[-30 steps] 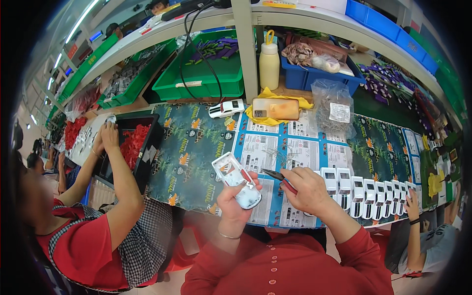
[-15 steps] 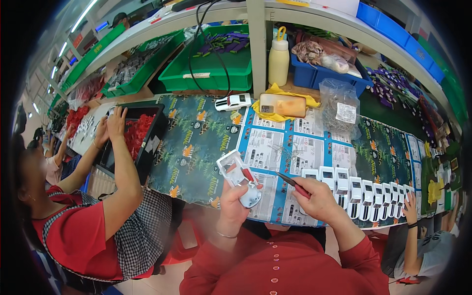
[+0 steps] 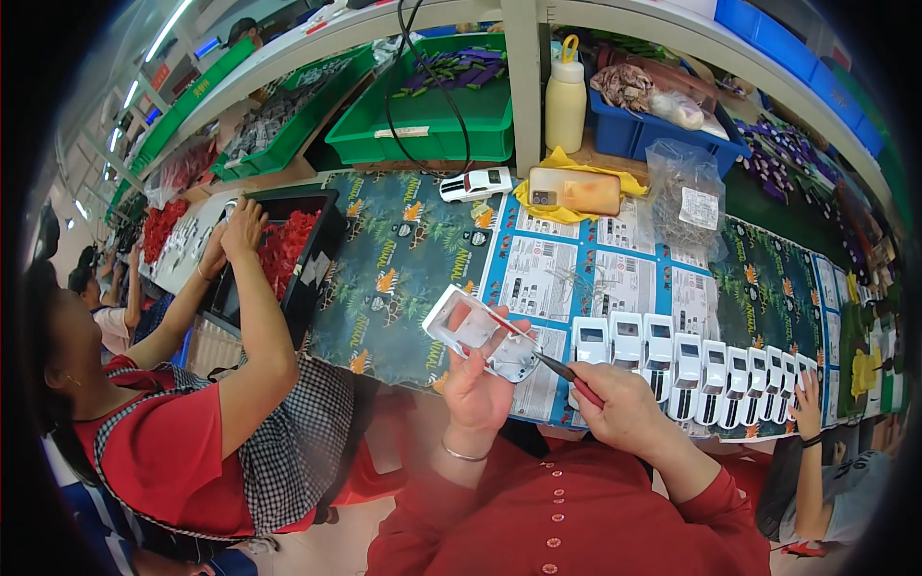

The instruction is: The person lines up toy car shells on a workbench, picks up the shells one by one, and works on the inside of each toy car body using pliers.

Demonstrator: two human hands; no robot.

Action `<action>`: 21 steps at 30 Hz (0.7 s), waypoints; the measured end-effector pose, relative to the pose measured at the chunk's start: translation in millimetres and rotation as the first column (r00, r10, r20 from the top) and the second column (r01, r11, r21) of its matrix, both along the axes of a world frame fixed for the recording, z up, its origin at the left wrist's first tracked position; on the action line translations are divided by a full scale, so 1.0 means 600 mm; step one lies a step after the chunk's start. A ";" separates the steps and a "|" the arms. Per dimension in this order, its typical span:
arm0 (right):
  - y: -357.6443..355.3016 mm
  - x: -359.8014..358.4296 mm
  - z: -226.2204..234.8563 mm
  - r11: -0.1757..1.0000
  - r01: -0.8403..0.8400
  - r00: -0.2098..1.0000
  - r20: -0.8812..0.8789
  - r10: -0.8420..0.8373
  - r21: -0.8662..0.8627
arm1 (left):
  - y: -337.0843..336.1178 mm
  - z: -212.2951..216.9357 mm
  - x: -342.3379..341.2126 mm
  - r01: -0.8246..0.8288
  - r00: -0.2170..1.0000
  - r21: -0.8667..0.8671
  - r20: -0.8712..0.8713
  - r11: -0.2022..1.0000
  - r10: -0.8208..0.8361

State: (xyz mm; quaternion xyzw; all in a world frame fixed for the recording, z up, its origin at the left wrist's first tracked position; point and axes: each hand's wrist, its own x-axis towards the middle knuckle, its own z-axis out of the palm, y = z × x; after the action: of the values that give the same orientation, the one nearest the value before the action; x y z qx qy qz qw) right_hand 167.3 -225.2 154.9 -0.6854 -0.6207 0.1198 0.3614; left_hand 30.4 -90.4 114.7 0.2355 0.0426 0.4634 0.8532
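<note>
i see left hand (image 3: 477,392) pinching car shell (image 3: 477,332) | right hand (image 3: 619,401) clamped on pliers (image 3: 557,367) beside shell | loose pinch could cause scratches

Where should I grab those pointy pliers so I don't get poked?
Best by the red handle, probably coming from the right: the pliers taper to a thin dark tip pointing left towards the white car shell, and the right hand wraps the handle end.
</note>
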 end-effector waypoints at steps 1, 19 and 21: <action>0.000 -0.001 -0.001 1.000 0.003 1.000 0.022 -0.003 0.009 | -0.001 -0.003 -0.001 -0.015 1.000 0.003 0.007 1.000 0.015; 0.001 -0.006 -0.002 0.999 0.003 0.999 0.032 -0.002 -0.032 | -0.016 0.016 0.013 -0.179 0.913 0.078 -0.359 0.981 0.195; 0.001 -0.003 0.001 1.000 -0.002 1.000 0.029 0.002 -0.024 | -0.017 0.016 0.014 -0.198 0.905 0.092 -0.366 0.976 0.218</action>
State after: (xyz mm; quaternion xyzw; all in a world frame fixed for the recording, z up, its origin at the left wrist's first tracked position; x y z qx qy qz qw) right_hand 165.4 -224.7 155.3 -0.6908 -0.6251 0.1176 0.3439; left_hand 38.8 -100.6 124.3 0.3359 0.2169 0.4992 0.7687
